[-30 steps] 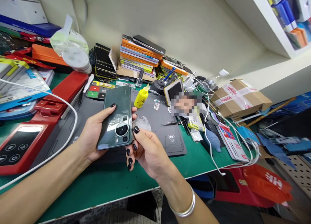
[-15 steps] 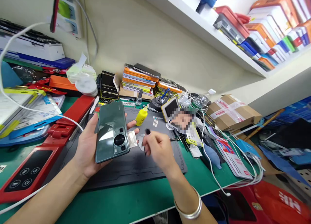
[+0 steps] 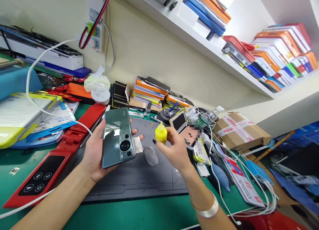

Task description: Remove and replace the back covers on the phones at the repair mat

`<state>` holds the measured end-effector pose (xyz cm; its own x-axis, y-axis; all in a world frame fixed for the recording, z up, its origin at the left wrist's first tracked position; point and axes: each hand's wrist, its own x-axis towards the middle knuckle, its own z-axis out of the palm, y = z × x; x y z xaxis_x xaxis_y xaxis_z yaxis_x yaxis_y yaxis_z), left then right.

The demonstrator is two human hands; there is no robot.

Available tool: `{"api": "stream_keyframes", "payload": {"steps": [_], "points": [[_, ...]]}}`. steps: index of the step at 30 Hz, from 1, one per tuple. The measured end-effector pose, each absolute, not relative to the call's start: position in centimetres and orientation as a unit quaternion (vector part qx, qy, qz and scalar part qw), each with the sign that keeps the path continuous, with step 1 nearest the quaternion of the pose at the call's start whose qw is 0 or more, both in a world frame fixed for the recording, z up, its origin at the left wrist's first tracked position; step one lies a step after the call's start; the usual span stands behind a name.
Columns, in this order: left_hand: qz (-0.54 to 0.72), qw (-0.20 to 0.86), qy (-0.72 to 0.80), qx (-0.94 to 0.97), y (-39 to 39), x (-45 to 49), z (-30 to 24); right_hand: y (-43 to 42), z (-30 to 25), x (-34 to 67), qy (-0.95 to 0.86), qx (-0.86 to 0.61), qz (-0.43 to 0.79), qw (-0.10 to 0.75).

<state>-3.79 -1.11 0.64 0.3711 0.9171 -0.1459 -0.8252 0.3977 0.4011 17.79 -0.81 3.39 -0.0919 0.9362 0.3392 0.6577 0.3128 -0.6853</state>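
A dark green smartphone [image 3: 116,140], its back with the round camera bump facing me, rests in my left hand [image 3: 93,153]. The thumb lies along one side and fingertips show past the other. A small whitish piece [image 3: 138,145] sticks out beside the phone at those fingers; I cannot tell exactly what it is. My right hand [image 3: 174,150] grips a small yellow bottle [image 3: 160,133] between thumb and fingers, above the mat. Below and between the hands, a thin, clear rounded piece [image 3: 151,156] lies on the dark grey work mat [image 3: 134,185].
To the left lies a red device with a touch panel [image 3: 41,175]. Stacked phone parts [image 3: 149,92] stand against the wall. On the right are tools, white cables, a blue air blower [image 3: 220,176] and a taped cardboard box [image 3: 240,130]. A loaded shelf [image 3: 194,40] hangs above.
My right hand has taken the yellow bottle from the mat and lifted it. The clear rounded piece now lies uncovered. My left hand still holds the phone; the view has shifted slightly.
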Motion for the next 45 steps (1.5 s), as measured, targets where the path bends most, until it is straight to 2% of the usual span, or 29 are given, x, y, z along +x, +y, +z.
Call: {"api": "stream_keyframes", "payload": {"steps": [4, 10, 26, 31, 34, 37, 41, 45], "points": [[0.527, 0.823, 0.169, 0.127, -1.2, -3.6, 0.9, -4.8, 6.3, 19.0, -0.822, -0.496, 0.078, 0.268], [0.518, 0.829, 0.167, 0.127, -1.3, -3.7, 1.1, -6.0, 7.8, 19.3, -0.859, -0.485, 0.031, 0.162], [0.528, 0.818, 0.187, 0.131, -1.4, -3.6, 1.6, -6.4, 10.6, 18.4, -0.874, -0.476, 0.026, 0.096], [0.528, 0.818, 0.196, 0.119, -1.4, -3.8, 1.7, -6.1, 10.0, 19.6, -0.852, -0.485, 0.115, 0.159], [0.526, 0.818, 0.197, 0.119, -1.3, -3.8, 1.4, -3.8, 7.3, 20.5, -0.775, -0.545, 0.179, 0.265], [0.523, 0.819, 0.201, 0.125, -1.2, -3.6, 0.8, 0.0, 3.4, 20.7, -0.646, -0.585, 0.292, 0.395], [0.515, 0.821, 0.209, 0.126, -1.1, -3.4, 0.3, 4.5, 0.0, 20.3, -0.623, -0.597, 0.278, 0.422], [0.509, 0.824, 0.22, 0.116, -1.1, -3.3, 0.6, 4.3, 0.6, 20.1, -0.618, -0.613, 0.232, 0.433]]}}
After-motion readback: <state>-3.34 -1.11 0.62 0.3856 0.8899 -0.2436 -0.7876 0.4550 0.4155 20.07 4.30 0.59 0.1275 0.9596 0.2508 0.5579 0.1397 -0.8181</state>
